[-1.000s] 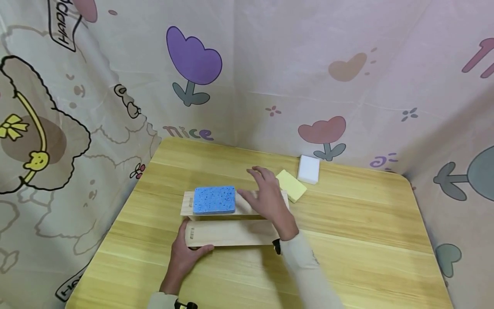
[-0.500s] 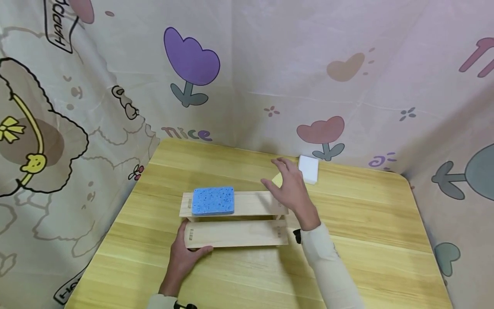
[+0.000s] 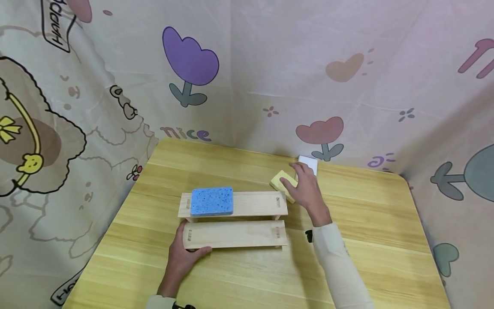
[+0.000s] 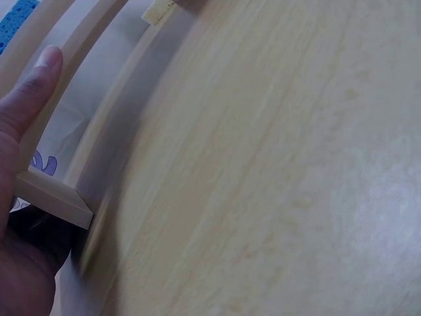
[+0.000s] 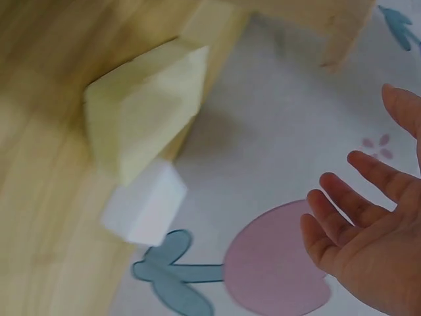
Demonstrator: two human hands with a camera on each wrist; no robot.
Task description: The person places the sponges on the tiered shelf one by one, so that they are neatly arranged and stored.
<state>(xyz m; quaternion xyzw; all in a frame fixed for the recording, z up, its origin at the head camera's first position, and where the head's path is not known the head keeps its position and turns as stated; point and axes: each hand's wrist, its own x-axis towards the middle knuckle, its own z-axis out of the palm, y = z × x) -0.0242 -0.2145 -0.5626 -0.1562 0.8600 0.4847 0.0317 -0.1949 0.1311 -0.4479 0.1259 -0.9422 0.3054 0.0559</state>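
A two-tier wooden rack (image 3: 235, 234) stands on the table, and my left hand (image 3: 181, 257) grips the left end of its lower front board. In the left wrist view the thumb (image 4: 36, 89) lies along the wood. A blue speckled sponge (image 3: 212, 201) rests on the left part of the upper board. Over the yellow sponge (image 3: 280, 178) is my right hand (image 3: 307, 192), its fingers spread and holding nothing. That hand partly hides the yellow sponge and the white block (image 3: 308, 162) behind it. The right wrist view shows the yellow sponge (image 5: 158, 99) apart from the fingers.
The wooden table (image 3: 359, 231) reaches back to a printed cloth (image 3: 262, 64) hanging behind and at both sides. The white block lies near the table's back edge. The rack's right end is close to the yellow sponge.
My right hand has moved right, from above the rack's upper board to over the yellow sponge. My left hand keeps its grip on the rack, and the blue sponge stays on the upper board.
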